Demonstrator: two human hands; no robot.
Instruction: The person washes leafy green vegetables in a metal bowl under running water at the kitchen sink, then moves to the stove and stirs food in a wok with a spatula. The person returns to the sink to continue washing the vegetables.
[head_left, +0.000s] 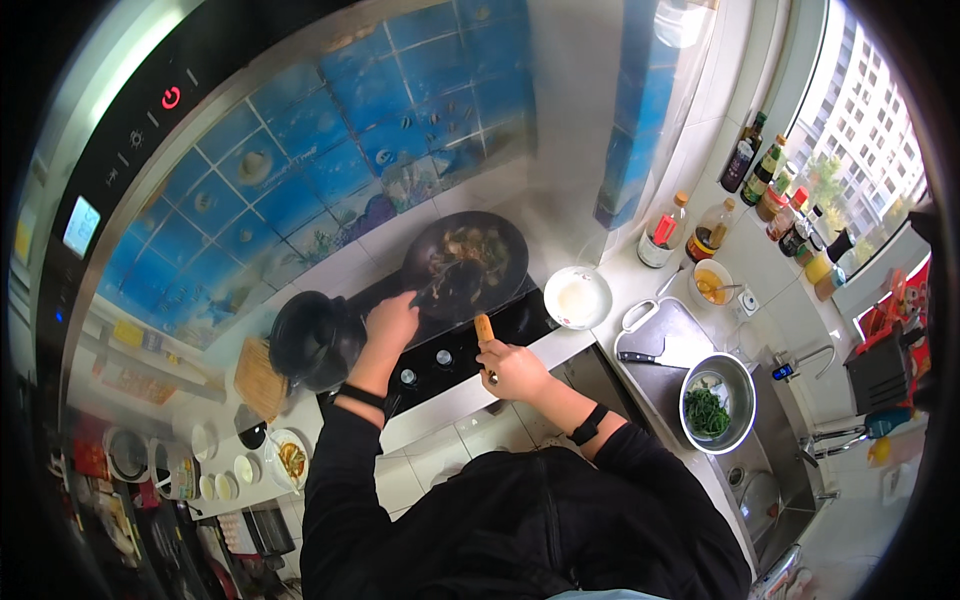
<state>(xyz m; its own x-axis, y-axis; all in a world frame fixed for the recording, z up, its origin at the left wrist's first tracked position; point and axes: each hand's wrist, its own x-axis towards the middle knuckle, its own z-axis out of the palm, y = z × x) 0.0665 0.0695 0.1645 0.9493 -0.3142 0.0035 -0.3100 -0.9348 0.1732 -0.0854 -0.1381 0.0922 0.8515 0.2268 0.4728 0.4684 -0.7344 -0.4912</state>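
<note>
A dark wok (501, 234) sits on the black gas stove (517, 321), with chopped, browned food (474, 247) in it and haze above. My left hand (391, 321) is closed at the wok's near left side, apparently on its handle; the grip is partly hidden. My right hand (516, 369) grips the wooden handle (483, 327) of a cooking turner in front of the wok. The turner's dark blade (457, 280) seems to lie among the food, though haze blurs it. A white bowl (577, 298) with pale residue stands right of the wok.
Left of the wok is a black pot (307, 337) beside a wooden board (259, 379). To the right, a cleaver (679, 354) lies on a metal-faced cutting board (651, 330); a steel basin (739, 375) holds leafy greens (706, 412). A bowl of beaten egg (711, 282) stands near sauce bottles (663, 231).
</note>
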